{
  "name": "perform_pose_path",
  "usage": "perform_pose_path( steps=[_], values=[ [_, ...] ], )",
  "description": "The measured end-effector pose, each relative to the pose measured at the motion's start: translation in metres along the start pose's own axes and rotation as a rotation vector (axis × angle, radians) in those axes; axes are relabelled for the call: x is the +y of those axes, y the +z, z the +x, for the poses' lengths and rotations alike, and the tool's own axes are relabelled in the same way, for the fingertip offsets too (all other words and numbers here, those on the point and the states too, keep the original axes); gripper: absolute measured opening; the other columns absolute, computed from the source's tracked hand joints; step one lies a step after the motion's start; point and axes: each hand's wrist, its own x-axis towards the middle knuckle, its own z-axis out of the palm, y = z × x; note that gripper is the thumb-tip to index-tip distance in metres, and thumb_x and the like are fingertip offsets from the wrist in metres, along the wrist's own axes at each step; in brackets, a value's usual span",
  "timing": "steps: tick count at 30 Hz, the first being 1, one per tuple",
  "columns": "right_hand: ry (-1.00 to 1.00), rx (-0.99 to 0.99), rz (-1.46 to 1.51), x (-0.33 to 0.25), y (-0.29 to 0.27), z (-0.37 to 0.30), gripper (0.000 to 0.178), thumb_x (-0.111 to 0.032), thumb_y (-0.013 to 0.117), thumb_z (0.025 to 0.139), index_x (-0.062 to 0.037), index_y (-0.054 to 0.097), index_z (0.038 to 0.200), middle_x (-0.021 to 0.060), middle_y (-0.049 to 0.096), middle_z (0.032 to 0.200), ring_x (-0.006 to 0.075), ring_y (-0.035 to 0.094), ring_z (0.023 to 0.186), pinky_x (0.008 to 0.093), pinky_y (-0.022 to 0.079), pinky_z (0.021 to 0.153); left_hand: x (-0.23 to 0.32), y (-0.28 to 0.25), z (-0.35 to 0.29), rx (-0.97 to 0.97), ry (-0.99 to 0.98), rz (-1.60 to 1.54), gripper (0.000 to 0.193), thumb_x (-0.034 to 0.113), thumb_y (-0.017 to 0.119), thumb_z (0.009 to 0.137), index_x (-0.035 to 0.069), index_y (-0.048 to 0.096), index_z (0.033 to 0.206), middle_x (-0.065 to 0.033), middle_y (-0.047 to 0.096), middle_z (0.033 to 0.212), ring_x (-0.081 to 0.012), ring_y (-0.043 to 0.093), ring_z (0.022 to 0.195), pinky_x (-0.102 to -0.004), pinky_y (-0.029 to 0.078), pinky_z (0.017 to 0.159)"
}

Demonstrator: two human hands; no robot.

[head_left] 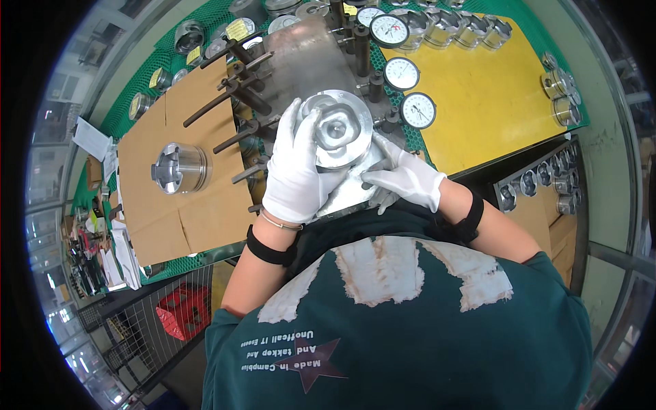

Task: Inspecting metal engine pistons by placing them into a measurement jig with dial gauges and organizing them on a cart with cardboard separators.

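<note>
A silver metal piston [336, 128] with a recessed crown faces up over a metal gauge fixture [301, 58]. My left hand [297, 171], in a white glove, is closed on the piston's left side, fingers reaching over its rim. At the lower right edge of the piston is my right hand [410, 179], also gloved, with darkened fingertips. One of its fingers lies along the piston's edge and the others are bent below; what they grip is hidden. Dial gauges [418, 111] stand on the fixture's right side, and dark rods [207, 109] stick out on its left.
Another piston [180, 168] rests on the cardboard [143, 225] at left. Several pistons [471, 31] line the far edge of the yellow sheet [478, 96]; more [566, 109] stand at its right. Tagged parts [140, 106] sit on green matting. A lower tray [547, 181] holds pistons.
</note>
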Motion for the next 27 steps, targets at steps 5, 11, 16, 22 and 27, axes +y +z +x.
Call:
perform_pose_path(
  steps=[5,11,16,22,27],
  values=[
    [-0.037,0.031,-0.029,-0.005,0.004,0.0,0.088,-0.025,0.07,0.086,0.0013,0.019,0.153,0.0187,0.062,0.12,0.0229,0.062,0.104,0.0301,0.05,0.092,-0.002,0.001,0.0,0.017,0.009,0.005,0.092,0.016,0.089,0.057,0.008,0.042,0.136,-0.0254,0.044,0.138,-0.0428,0.054,0.118,-0.0435,0.052,0.093],
    [-0.092,0.023,-0.041,0.0,0.0,0.001,0.086,-0.022,0.072,0.085,-0.0001,0.022,0.152,0.0183,0.06,0.127,0.0211,0.06,0.111,0.0324,0.047,0.097,0.0,0.004,-0.002,0.052,0.018,0.008,0.077,0.014,0.088,0.057,0.009,0.049,0.123,-0.0264,0.045,0.139,-0.042,0.058,0.115,-0.0418,0.054,0.091],
    [-0.339,-0.01,-0.16,-0.02,-0.005,-0.023,0.079,-0.017,0.07,0.086,-0.0045,0.027,0.151,0.0129,0.056,0.134,0.019,0.056,0.119,0.0325,0.044,0.102,0.042,-0.029,0.019,-0.217,-0.631,-0.321,0.063,0.019,0.085,0.065,-0.003,0.055,0.116,-0.02,0.063,0.114,-0.025,0.068,0.088,-0.0361,0.055,0.077],
    [-0.448,0.288,-0.359,-0.036,-0.061,-0.063,0.032,-0.018,0.048,0.094,-0.0003,0.063,0.115,0.01,0.069,0.102,0.0156,0.065,0.098,0.0287,0.051,0.085,0.083,-0.043,0.041,-0.187,-0.368,-0.855,0.056,-0.006,0.049,0.084,-0.006,0.038,0.14,-0.018,0.051,0.132,-0.0217,0.056,0.114,-0.0345,0.042,0.101],
    [-0.282,0.51,0.486,-0.006,-0.145,-0.08,0.036,-0.027,0.043,0.099,0.0026,0.062,0.108,0.0141,0.067,0.091,0.0223,0.066,0.07,0.0313,0.053,0.058,0.052,-0.06,0.057,0.23,-0.387,-0.309,0.059,0.002,0.059,0.088,-0.004,0.038,0.143,-0.0206,0.046,0.144,-0.0253,0.055,0.12,-0.0363,0.046,0.098]
  ],
)
